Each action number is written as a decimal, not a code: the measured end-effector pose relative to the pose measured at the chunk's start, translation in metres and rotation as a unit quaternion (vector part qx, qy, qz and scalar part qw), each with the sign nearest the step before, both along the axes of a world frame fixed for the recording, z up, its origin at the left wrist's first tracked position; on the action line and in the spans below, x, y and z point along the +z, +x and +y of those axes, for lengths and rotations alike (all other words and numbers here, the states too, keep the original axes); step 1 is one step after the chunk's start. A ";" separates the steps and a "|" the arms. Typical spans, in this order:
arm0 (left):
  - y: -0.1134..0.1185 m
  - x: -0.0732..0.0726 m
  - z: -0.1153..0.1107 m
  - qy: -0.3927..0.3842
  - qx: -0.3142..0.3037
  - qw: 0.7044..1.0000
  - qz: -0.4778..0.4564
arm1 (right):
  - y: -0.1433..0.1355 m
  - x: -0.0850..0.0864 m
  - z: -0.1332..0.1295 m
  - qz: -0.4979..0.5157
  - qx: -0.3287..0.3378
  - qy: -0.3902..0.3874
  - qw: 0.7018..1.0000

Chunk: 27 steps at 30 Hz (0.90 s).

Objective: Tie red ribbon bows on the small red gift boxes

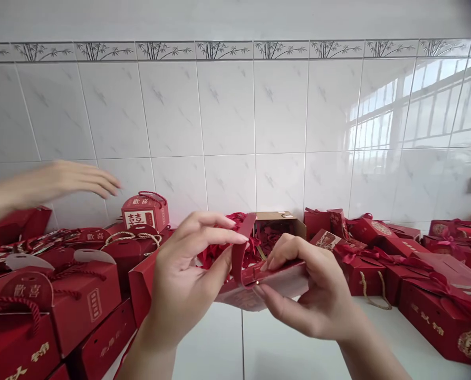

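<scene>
In the middle of the head view, a red strap [239,258] is pinched upright between the thumb and fingers of my left hand [195,264]. It joins a red bag-like piece [286,279] with a pale side, gripped at its top edge by my right hand [310,285]. A small shiny metal dot shows beside my right thumb, where the strap meets the edge. Both hands are above the white table [211,343]. Behind them lie tangled red ribbons [215,253], partly hidden by my left hand.
Red gift boxes [87,301] with rope handles crowd the left. More red boxes with ribbons [436,311] fill the right. An open cardboard box [298,227] stands at the tiled wall. Another person's hand [69,179], blurred, reaches in from the left.
</scene>
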<state>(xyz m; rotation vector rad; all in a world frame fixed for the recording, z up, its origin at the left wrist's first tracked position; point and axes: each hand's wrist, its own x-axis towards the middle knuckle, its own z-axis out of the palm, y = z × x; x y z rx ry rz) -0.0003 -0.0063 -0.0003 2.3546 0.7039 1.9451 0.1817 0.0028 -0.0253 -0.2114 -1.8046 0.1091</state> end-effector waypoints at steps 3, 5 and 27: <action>0.002 0.001 0.001 -0.029 -0.036 0.999 -0.013 | 0.000 0.000 0.000 -0.006 0.000 0.000 1.000; 0.003 0.002 -0.002 -0.080 -0.084 0.993 -0.004 | 0.001 0.000 0.000 -0.005 -0.001 0.000 1.000; 0.012 0.004 -0.014 -0.165 -0.134 0.977 -0.026 | 0.009 0.001 0.001 0.000 -0.033 -0.015 0.999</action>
